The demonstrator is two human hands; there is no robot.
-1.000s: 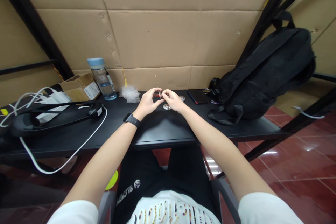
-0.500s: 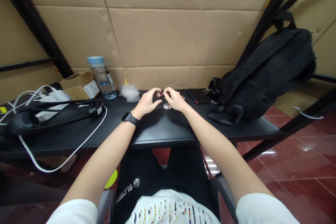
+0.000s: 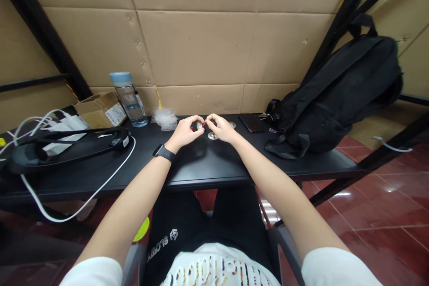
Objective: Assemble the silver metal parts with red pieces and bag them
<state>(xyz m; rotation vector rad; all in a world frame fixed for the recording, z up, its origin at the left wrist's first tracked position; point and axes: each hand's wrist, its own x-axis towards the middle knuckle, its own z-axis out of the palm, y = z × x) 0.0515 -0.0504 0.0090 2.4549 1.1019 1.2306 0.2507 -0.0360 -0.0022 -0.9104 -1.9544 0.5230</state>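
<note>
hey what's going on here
A person at a black table has both bare hands at a small shiny round piece with red on it. The left hand holds the piece, while the right hand is close against its red part; whether it grips that is too small to tell. A similar shiny disc lies on the table just below the right hand, and another shows partly behind that hand.

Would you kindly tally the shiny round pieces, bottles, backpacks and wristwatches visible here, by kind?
Shiny round pieces: 3 visible, one at the left hand's fingertips, one partly hidden by the right hand
Bottle: 1
Backpack: 1
Wristwatch: 1
Total: 6
</note>
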